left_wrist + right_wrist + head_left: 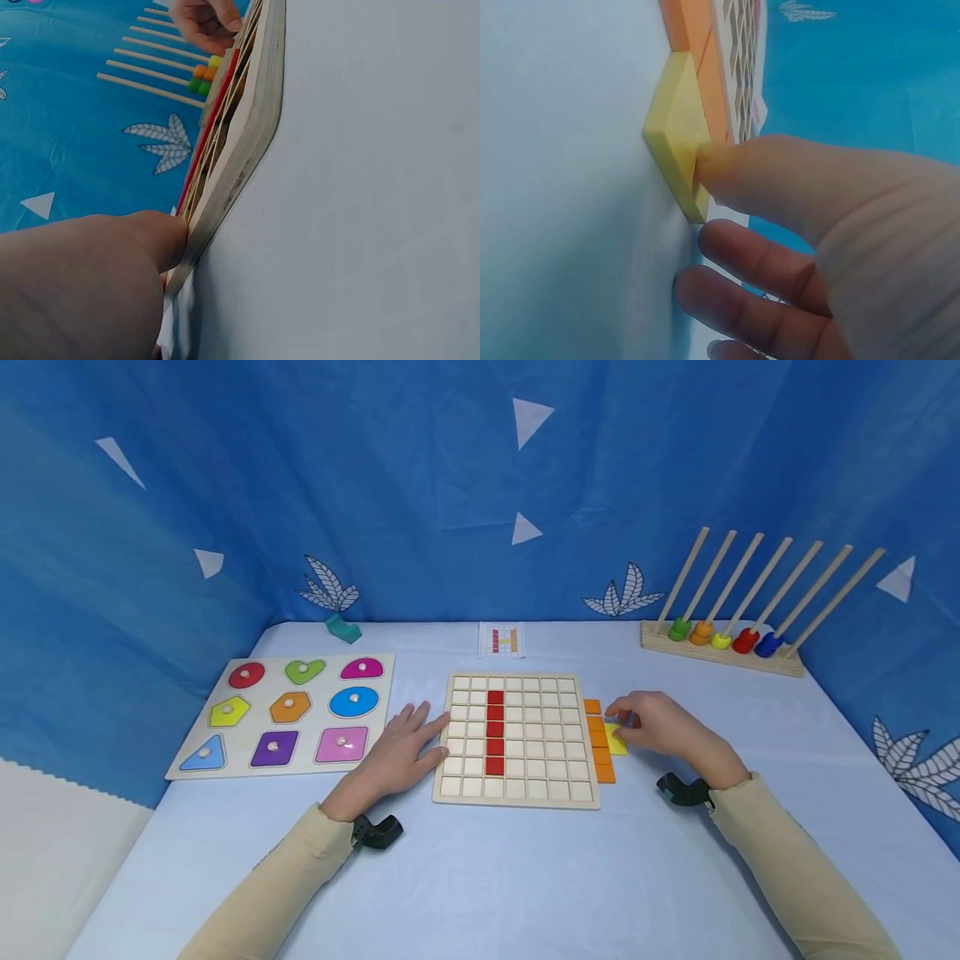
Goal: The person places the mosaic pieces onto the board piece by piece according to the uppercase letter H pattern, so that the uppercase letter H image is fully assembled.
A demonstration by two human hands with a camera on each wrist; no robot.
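In the head view a wooden grid board [516, 802] lies flat, with a column of red tiles [495, 729] in its left part. My left hand [405, 750] rests at the board's left edge, fingers spread, thumb touching the frame. Orange tiles [602, 753] line the board's right side on the table. Beside them lies a yellow tile [676, 124], partly covered by my right hand [654, 723] in the head view. In the right wrist view my thumb touches the yellow tile's top, while the other fingers are bent loosely and stay apart from it.
A shape puzzle board [251, 714] with knobbed pieces lies on the left. Behind the grid stands a small pattern card [502, 640]. A teal block [342, 628] sits at the back left, and a peg rack [720, 653] with coloured beads at the back right.
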